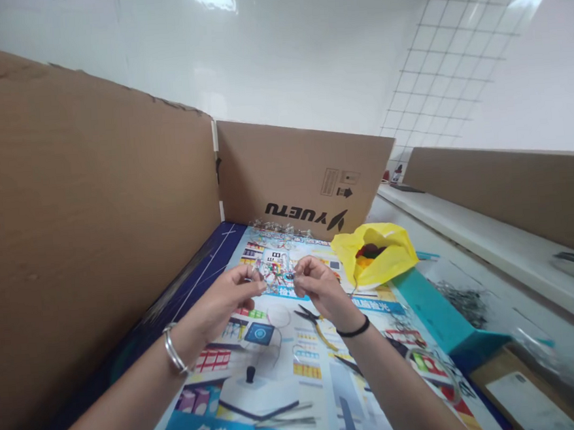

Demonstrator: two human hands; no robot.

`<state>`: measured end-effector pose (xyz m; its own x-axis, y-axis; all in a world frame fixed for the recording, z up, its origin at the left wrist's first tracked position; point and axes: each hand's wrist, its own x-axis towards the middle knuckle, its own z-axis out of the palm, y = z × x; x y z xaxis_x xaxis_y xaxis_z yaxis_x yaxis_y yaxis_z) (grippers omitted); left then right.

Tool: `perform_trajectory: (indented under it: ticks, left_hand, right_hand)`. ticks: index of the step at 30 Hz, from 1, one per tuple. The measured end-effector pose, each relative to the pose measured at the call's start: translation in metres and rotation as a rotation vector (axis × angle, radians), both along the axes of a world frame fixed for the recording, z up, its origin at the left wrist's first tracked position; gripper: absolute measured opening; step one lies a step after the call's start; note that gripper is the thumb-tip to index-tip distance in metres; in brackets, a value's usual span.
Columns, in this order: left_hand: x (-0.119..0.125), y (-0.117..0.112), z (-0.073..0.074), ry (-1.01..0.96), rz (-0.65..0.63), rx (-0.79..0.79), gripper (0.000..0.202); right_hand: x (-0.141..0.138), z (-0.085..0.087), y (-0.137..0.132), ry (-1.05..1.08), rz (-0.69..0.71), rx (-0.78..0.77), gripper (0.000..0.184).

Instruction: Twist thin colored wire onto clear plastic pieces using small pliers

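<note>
My left hand [233, 294] and my right hand [319, 285] are raised over a printed poster [279, 379] on the table. Both hands are closed in a pinch on a small clear bead piece [277, 274] held between them, with fine wire or thread that I can barely make out. A silver bangle sits on my left wrist and a black band on my right wrist. Just below my right hand, yellow-handled pliers [317, 323] lie on the poster.
Cardboard walls stand at the left [86, 229] and the back [304, 174]. A yellow bag [375, 251] with dark and red contents lies open at the right. A teal box [442, 319] and a heap of metal bits [462, 298] are further right. Clear beads line the back edge [281, 228].
</note>
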<state>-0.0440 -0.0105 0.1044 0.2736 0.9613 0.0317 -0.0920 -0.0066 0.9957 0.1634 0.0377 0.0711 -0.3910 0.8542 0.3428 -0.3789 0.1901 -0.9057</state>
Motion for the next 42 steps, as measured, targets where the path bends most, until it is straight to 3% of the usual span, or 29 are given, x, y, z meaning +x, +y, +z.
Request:
perform_trajectory:
  ticks: [3,7,11,17,24,31,35,42]
  left_hand:
    - [-0.007,-0.003,0.026,0.218,-0.091,0.032,0.021]
    - [-0.013,-0.006,0.049,0.331,-0.18,0.065,0.021]
    - [-0.014,-0.004,0.056,0.449,-0.252,0.075,0.02]
    - [-0.012,-0.003,0.057,0.567,-0.281,0.102,0.018]
    - [-0.012,-0.001,0.049,0.459,-0.249,0.035,0.019]
    - [-0.012,-0.005,0.02,0.183,-0.148,-0.031,0.019]
    - [-0.007,-0.011,0.005,-0.027,-0.128,-0.086,0.022]
    - [-0.001,-0.012,-0.008,0.137,-0.079,-0.06,0.055]
  right_hand:
    - [-0.002,-0.013,-0.003,0.074,0.007,-0.058,0.016]
    - [-0.008,-0.018,-0.011,0.182,0.136,-0.192,0.027]
    - [-0.013,-0.015,-0.018,0.248,0.28,-0.302,0.037]
    - [-0.019,-0.017,-0.023,0.218,0.307,-0.311,0.036]
    - [-0.021,-0.02,-0.023,0.303,0.315,-0.41,0.035]
    - [-0.016,-0.023,-0.02,0.285,0.182,-0.444,0.03]
    - [-0.013,-0.022,-0.017,0.293,0.206,-0.388,0.024]
    - [-0.016,-0.018,-0.022,0.171,0.159,-0.386,0.027]
